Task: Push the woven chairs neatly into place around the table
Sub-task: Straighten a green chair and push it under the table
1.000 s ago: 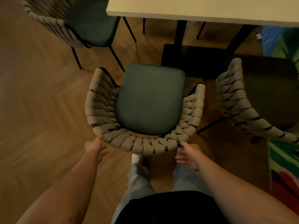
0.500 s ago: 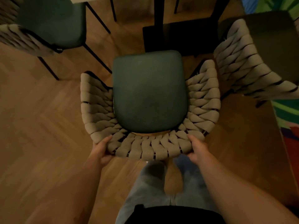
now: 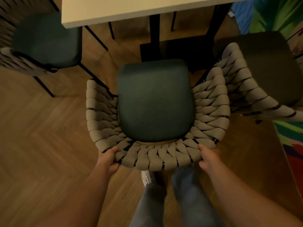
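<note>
A woven chair (image 3: 155, 104) with a beige rope back and dark green seat stands right in front of me, facing the pale table (image 3: 131, 9). My left hand (image 3: 109, 158) grips the left end of its curved back rim. My right hand (image 3: 209, 158) grips the right end of the same rim. The seat's front edge lies short of the table edge, near the black table base (image 3: 177, 49). A second woven chair (image 3: 41, 46) stands at the left, partly under the table corner. A third woven chair (image 3: 255, 82) stands close on the right, almost touching the held one.
Herringbone wood floor (image 3: 41, 145) spreads to the left and behind me. A brightly coloured rug (image 3: 291, 136) lies at the right edge. My legs and a white shoe (image 3: 147, 177) are directly behind the chair back.
Both hands went from hovering behind the chair to gripping its back rim. The chair now sits closer to the table and to the right-hand chair.
</note>
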